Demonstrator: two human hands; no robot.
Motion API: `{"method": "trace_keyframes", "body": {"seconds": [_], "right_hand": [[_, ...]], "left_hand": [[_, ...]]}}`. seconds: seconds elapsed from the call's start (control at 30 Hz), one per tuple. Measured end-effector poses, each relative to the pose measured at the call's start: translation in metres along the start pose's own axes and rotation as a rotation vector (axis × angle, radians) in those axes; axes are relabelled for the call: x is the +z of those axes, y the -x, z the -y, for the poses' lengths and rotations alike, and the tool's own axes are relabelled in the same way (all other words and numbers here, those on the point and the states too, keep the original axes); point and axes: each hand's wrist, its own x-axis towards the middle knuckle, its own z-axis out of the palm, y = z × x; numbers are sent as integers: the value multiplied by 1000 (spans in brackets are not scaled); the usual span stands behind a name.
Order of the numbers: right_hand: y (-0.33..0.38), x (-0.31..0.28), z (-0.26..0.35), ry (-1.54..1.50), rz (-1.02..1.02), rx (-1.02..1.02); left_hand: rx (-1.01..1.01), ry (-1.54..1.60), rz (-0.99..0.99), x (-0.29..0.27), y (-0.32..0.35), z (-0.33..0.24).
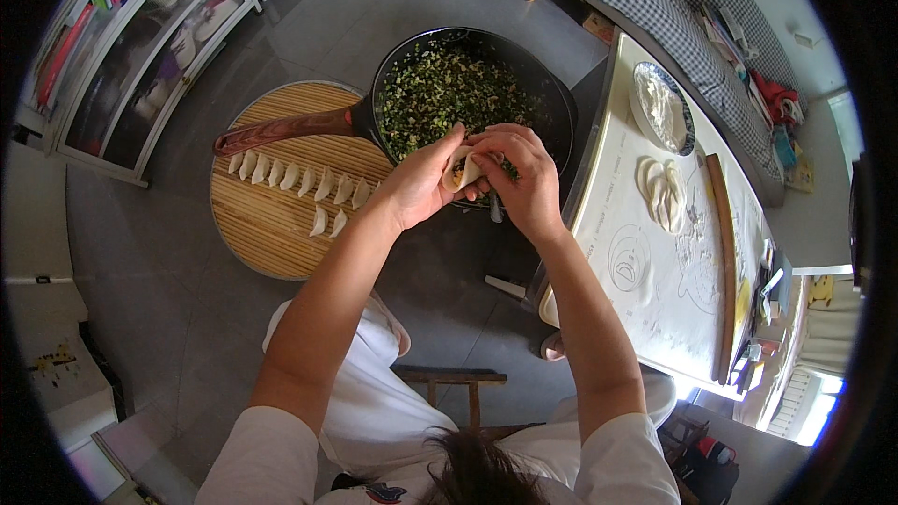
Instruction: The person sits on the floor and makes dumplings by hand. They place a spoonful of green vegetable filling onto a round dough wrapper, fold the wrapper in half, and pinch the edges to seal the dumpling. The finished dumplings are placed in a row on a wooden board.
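Note:
Over the near edge of a black frying pan [382,84], both my hands are closed around one dumpling [457,174]. Its pale wrapper is folded partway, and some filling shows inside. My left hand [423,178] cradles it from the left, while the fingers of my right hand [520,173] pinch the wrapper's edge. Chopped green filling [458,84] with pale bits covers much of the pan. Part of a metal spoon handle [496,209] shows below my right fingers; its other end is hidden. Finished dumplings [307,181] lie in rows on a round slatted tray [262,243] left of the pan.
The pan's wooden handle [290,131] reaches left across the tray. At right, a white-topped table [599,215] bears a patterned bowl of flour [660,103], stacked wrappers [662,193] and a long rolling pin [722,262]. A wooden stool [449,377] is below me; a shelf cabinet [154,65] stands far left.

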Motion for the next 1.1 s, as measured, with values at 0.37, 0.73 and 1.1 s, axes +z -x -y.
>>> {"method": "trace_keyframes", "body": {"seconds": [0.37,0.73,1.1], "right_hand": [[-5,-1,5,-136,-95,239],[-5,6,1,-55,55,28],[-7,-1,1,204,43,-135]], "left_hand": [[168,-272,-61,9,6,-11],[162,16,78,-5,6,-17],[160,-2,92,1,8,-18]]}}
